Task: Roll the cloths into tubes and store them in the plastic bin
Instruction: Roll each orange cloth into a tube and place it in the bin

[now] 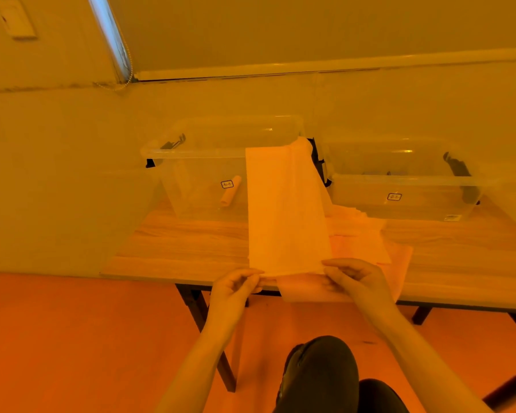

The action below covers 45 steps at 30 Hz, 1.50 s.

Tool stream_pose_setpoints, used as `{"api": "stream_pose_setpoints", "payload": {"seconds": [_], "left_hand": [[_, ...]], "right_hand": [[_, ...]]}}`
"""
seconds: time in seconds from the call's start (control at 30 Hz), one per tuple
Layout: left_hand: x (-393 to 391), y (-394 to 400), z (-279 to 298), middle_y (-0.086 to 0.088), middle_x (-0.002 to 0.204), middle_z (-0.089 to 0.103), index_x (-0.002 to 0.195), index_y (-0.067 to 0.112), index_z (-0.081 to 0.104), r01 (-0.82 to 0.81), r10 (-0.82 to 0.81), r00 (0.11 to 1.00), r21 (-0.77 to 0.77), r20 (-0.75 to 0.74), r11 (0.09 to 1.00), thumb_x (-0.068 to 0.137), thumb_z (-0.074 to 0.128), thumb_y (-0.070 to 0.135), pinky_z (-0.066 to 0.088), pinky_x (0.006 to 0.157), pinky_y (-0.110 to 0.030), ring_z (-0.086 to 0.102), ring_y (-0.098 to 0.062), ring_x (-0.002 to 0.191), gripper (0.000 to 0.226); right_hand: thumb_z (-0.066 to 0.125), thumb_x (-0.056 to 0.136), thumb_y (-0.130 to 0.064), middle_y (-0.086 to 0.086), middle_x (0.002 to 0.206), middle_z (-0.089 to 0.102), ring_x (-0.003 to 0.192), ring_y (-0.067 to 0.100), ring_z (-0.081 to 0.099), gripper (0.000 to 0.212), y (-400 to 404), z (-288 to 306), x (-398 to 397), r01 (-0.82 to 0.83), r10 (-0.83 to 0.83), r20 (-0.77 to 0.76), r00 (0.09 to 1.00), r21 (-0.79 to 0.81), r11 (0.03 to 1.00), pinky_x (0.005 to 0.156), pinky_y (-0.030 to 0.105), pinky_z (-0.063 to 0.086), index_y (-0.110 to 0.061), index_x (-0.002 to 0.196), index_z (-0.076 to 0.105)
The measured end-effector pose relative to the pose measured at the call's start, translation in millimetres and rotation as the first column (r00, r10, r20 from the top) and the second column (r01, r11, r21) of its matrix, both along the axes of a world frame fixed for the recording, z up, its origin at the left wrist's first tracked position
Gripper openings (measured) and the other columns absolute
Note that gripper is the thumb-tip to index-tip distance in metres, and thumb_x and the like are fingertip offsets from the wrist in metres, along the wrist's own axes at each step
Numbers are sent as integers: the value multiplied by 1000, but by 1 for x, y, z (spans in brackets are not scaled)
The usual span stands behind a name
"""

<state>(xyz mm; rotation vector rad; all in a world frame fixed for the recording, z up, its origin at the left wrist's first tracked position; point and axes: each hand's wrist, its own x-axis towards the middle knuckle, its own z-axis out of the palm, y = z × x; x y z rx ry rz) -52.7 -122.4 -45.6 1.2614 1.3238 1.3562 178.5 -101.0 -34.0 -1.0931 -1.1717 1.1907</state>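
A long pale cloth [283, 210] stretches from the table's front edge up over the rim of the left clear plastic bin [197, 153]. My left hand [236, 286] pinches the cloth's near left corner and my right hand [355, 278] pinches its near right corner, both at the table edge. Inside the left bin a rolled cloth tube [230, 192] leans near the front wall. More flat cloths [370, 245] lie under and to the right of the stretched one, one hanging over the table edge.
A second clear plastic bin [405, 180] stands to the right on the wooden table [176, 251]. The wall runs close behind both bins. Dark table legs and my dark-clothed knee [319, 377] are below the table edge.
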Motion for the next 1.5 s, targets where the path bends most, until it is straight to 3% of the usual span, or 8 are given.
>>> {"api": "stream_pose_setpoints", "payload": {"seconds": [0.23, 0.4, 0.53, 0.7, 0.93, 1.1, 1.33, 1.5], "left_hand": [[2, 1, 2, -3, 81, 70, 101, 13, 69, 6, -6, 1000, 15, -13, 1000, 92, 56, 12, 53, 69, -20, 66, -9, 74, 15], [4, 1, 2, -4, 77, 67, 100, 13, 64, 33, -33, 999, 31, -11, 999, 93, 54, 9, 50, 62, -18, 61, -11, 68, 13], [3, -1, 3, -2, 83, 71, 99, 13, 68, 39, -39, 999, 10, 30, 999, 91, 56, 6, 53, 66, -18, 67, -9, 75, 16], [-1, -1, 3, -1, 92, 73, 97, 19, 71, 43, -43, 998, -13, 44, 999, 82, 68, 8, 56, 73, -25, 69, -15, 87, 19], [1, -1, 9, -2, 87, 74, 93, 13, 71, 22, -22, 998, 12, 62, 1000, 89, 59, 8, 54, 66, -20, 70, -12, 81, 13], [3, 1, 10, -9, 89, 71, 95, 4, 70, 7, -9, 995, 16, 94, 1000, 89, 59, 7, 53, 66, -17, 68, -11, 76, 13], [-1, 5, 10, 5, 68, 66, 100, 16, 64, 34, -35, 999, 36, 28, 999, 91, 57, 15, 53, 65, -21, 62, -11, 65, 11], [-1, 6, 13, 1, 74, 68, 95, 13, 68, 36, -37, 999, 29, 33, 999, 91, 57, 7, 52, 63, -19, 63, -9, 65, 14]], "right_hand": [[57, 89, 1, 6, 67, 68, 61, 15, 68, 13, 1, 2, 2, -67, 64, 82, 995, 34, 997, 55, 20, 53, -11, 88, 60], [50, 91, 7, 1, 69, 66, 58, 8, 65, 22, 0, 4, 1, -101, 97, 121, 988, 26, 995, 54, 17, 51, -8, 82, 63], [54, 89, 7, 6, 74, 68, 62, 5, 66, 19, -2, 7, 3, -95, 89, 129, 988, 36, 995, 58, 15, 51, -6, 91, 68], [66, 79, 9, -3, 64, 69, 58, 1, 64, 24, -3, 10, 3, -85, 77, 158, 984, 48, 995, 55, 10, 46, -9, 94, 70], [61, 85, 4, 1, 67, 72, 64, 8, 69, 18, -2, 11, 2, -60, 58, 92, 994, 11, 998, 59, 15, 52, -10, 90, 71], [64, 85, -1, -5, 76, 74, 66, 6, 67, 19, 1, 8, 1, -16, 10, 113, 994, 51, 999, 61, 13, 50, -17, 82, 74], [61, 86, 1, 1, 65, 68, 60, 10, 64, 14, 5, 8, 2, -43, 31, 111, 993, 109, 993, 58, 19, 51, -10, 91, 67], [59, 88, 0, 0, 69, 68, 63, 11, 65, 15, 7, 6, 3, -82, 63, 156, 986, 115, 990, 59, 21, 52, -13, 90, 68]]}}
